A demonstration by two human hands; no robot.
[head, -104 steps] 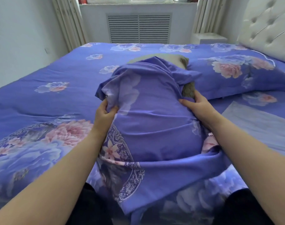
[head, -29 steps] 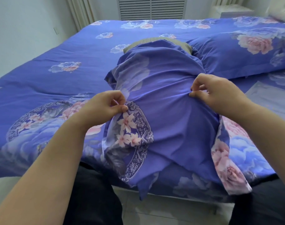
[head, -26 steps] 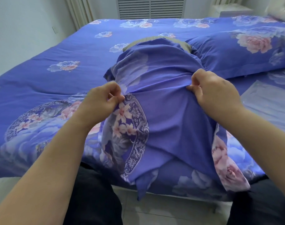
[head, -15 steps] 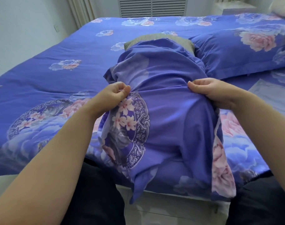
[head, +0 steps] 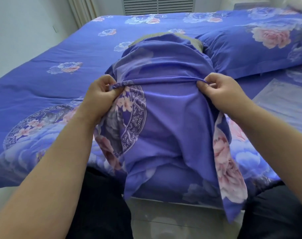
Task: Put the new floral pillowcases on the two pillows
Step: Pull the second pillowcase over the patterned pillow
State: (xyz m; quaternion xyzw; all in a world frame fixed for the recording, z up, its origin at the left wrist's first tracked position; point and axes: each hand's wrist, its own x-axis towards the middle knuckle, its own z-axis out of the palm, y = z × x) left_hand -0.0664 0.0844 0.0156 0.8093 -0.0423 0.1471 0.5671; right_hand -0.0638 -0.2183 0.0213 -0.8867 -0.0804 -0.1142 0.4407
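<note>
A blue floral pillowcase [head: 165, 107] lies over a pillow on the bed in front of me, and its loose end hangs off the bed's near edge. The pillow's olive-grey far end [head: 196, 42] pokes out beyond the case. My left hand [head: 100, 95] pinches a gathered fold of the case at its left side. My right hand [head: 221, 90] pinches the same fold at the right side, so a taut ridge of cloth runs between them. A second pillow in a floral case [head: 246, 52] lies to the right, further back.
The bed carries a blue floral duvet [head: 52, 94]. A clear plastic bag [head: 284, 102] lies flat on the bed at the right. A radiator grille [head: 158, 5] and a curtain [head: 81, 11] stand behind the bed. Pale floor tiles [head: 172, 219] show below, between my dark-clad legs.
Both hands have gathered the case into a taut fold stretched between them, slightly further up the pillow than half a second ago. My right hand's fingers have curled from flat into a pinch.
</note>
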